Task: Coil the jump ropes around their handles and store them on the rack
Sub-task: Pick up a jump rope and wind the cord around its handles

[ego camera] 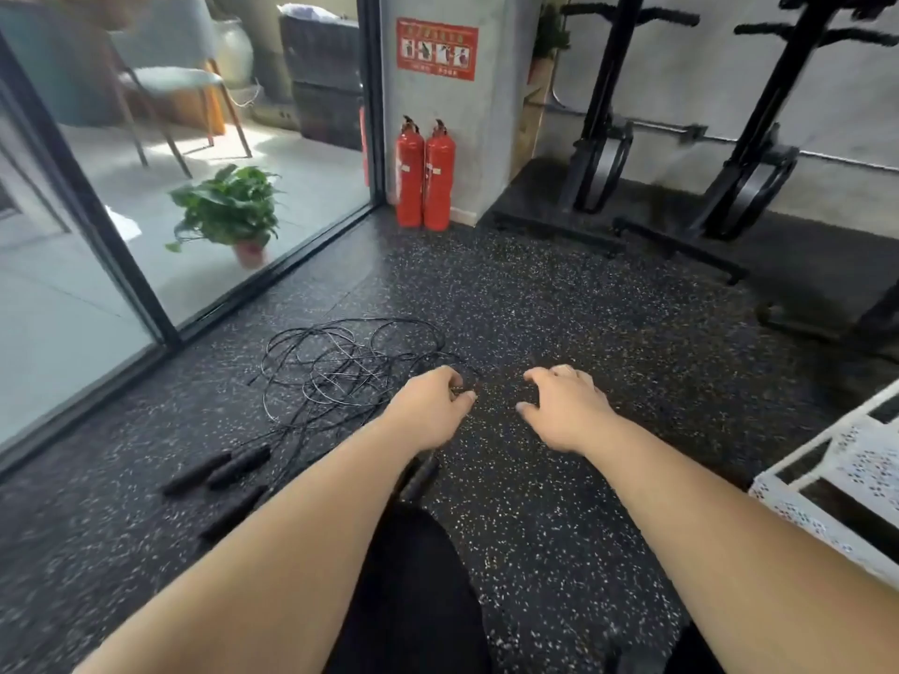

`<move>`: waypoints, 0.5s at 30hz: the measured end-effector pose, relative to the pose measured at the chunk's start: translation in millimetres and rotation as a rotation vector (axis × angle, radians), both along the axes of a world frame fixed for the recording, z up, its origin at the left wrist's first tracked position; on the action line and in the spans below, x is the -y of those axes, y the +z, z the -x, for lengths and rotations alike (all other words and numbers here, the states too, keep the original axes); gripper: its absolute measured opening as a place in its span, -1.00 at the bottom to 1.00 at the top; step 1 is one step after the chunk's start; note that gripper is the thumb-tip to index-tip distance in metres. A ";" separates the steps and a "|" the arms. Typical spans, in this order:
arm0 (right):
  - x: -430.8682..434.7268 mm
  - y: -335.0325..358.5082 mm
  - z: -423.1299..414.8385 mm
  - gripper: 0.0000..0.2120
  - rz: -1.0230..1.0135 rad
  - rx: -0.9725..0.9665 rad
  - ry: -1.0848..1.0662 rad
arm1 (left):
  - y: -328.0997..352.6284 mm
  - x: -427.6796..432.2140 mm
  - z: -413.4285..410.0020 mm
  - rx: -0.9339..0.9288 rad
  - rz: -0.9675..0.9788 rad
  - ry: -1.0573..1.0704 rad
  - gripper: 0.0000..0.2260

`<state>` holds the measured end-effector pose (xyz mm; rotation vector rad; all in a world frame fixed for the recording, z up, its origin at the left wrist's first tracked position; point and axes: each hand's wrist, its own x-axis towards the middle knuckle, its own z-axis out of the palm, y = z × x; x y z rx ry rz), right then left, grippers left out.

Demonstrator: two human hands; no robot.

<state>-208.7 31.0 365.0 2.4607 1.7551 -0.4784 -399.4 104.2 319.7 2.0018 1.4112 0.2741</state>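
L hand [428, 406] curls by ropes [335, 377], grip unclear; R hand [559, 406] loose, empty. Free one rope w/ handles [238, 464] before coiling.

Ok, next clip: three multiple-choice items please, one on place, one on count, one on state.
1. The potted plant stands: A) behind the glass B) on the chair C) on the white rack.
2. Red fire extinguishers: A) one B) two C) four.
3. The jump ropes are: A) coiled round their handles B) hung up C) tangled loose on the floor.
Answers: 1 A, it sits beyond the pane; 2 B, a pair by the pillar; 3 C, loose loops sprawl uncoiled.
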 end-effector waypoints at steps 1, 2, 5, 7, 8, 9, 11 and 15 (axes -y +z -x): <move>-6.3 -5.3 5.0 -0.45 0.019 -0.007 0.019 | -5.3 -6.8 9.8 0.000 0.010 0.017 -0.60; -12.5 -10.8 9.6 -0.45 0.033 -0.015 0.036 | -11.3 -13.0 19.0 -0.001 0.021 0.033 -0.61; -30.2 -31.5 20.2 -0.45 0.058 -0.054 0.076 | -32.7 -28.6 42.1 -0.015 0.049 0.071 -0.63; -42.2 -49.5 25.8 -0.45 0.087 -0.080 0.092 | -50.9 -38.7 55.2 -0.024 0.072 0.103 -0.65; -48.3 -59.7 28.4 -0.45 0.104 -0.089 0.099 | -61.3 -43.4 61.0 -0.027 0.089 0.122 -0.66; -54.3 -70.2 30.9 -0.45 0.123 -0.100 0.104 | -72.2 -47.9 66.6 -0.030 0.106 0.140 -0.66; -65.2 -91.8 36.6 -0.46 0.165 -0.127 0.110 | -95.0 -55.3 75.9 -0.047 0.140 0.164 -0.67; -81.7 -135.6 45.6 -0.47 0.243 -0.179 0.124 | -141.5 -68.3 85.2 -0.083 0.221 0.177 -0.66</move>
